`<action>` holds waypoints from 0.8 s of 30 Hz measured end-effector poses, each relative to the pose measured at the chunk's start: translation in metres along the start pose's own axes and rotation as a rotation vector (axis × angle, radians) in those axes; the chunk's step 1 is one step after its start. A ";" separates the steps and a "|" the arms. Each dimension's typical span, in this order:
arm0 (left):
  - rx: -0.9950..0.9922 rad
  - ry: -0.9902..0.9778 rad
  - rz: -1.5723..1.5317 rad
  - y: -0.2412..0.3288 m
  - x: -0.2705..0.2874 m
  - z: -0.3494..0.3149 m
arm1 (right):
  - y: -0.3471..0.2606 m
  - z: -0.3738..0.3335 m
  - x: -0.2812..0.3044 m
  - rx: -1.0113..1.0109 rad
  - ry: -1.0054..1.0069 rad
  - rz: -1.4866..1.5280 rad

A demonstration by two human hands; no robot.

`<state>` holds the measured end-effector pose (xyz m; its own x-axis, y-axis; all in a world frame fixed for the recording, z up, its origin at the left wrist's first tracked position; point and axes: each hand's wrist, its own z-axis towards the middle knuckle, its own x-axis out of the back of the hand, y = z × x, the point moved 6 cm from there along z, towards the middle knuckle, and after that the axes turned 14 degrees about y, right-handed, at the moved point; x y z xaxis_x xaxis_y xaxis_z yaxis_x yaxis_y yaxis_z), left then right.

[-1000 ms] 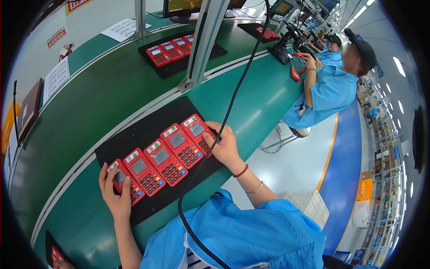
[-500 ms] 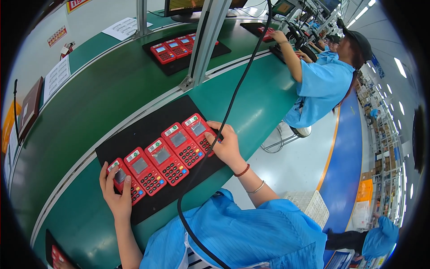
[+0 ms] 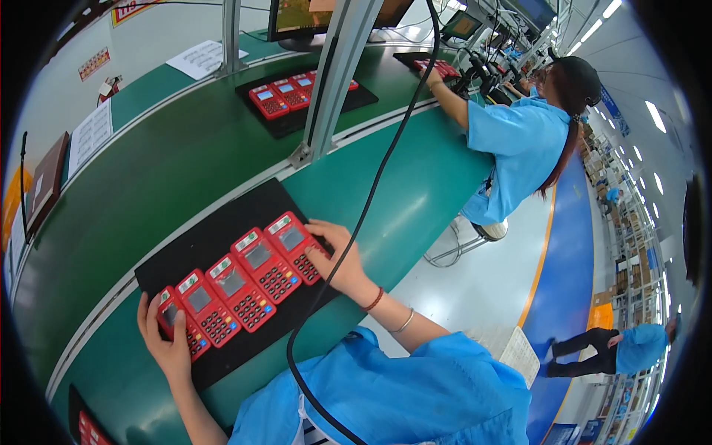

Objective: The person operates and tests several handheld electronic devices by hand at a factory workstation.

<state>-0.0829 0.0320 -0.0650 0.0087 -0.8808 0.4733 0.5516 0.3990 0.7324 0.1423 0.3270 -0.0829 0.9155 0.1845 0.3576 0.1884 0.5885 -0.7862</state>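
Several red handheld card terminals (image 3: 257,256) with small grey screens and dark keypads stand side by side in a slanting row. They lie on a black mat (image 3: 215,230) on the green bench. My left hand (image 3: 169,350) is closed about the leftmost terminal (image 3: 194,343), fingers along its outer side and thumb over its front. At the other end, my right hand (image 3: 343,261) grips the rightmost terminal (image 3: 288,236), thumb on its face and fingers behind its outer edge. Part of that terminal's keypad is covered by the hand.
A black cable (image 3: 371,189) hangs across the view in front of my right hand. Beyond a metal post (image 3: 326,104), another black mat (image 3: 282,126) carries more red terminals. A co-worker in blue (image 3: 519,141) reaches over the bench at the far right. One more mat lies at lower left.
The mat with its row of terminals has slid left along the bench, and both my hands have moved with it. The co-worker's arm has shifted, and a walking person at right shows more fully.
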 end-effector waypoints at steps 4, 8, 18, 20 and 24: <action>0.076 0.177 0.179 -0.021 0.032 -0.026 | 0.001 0.005 -0.009 0.074 0.001 0.035; 0.071 0.141 0.059 -0.004 0.019 -0.043 | 0.000 0.011 -0.007 0.113 0.029 0.060; -0.074 -0.048 0.284 0.048 0.014 -0.049 | -0.030 -0.005 -0.017 0.320 -0.328 -0.104; -0.118 -0.103 0.305 0.065 0.005 -0.060 | -0.048 -0.021 -0.018 0.313 -0.359 -0.307; -0.164 -0.038 0.325 0.062 -0.008 -0.057 | -0.060 -0.031 -0.028 0.308 -0.290 -0.392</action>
<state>-0.0015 0.0489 -0.0515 0.1762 -0.7030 0.6890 0.6518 0.6078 0.4535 0.1159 0.2623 -0.0613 0.6548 0.0889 0.7505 0.3425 0.8503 -0.3995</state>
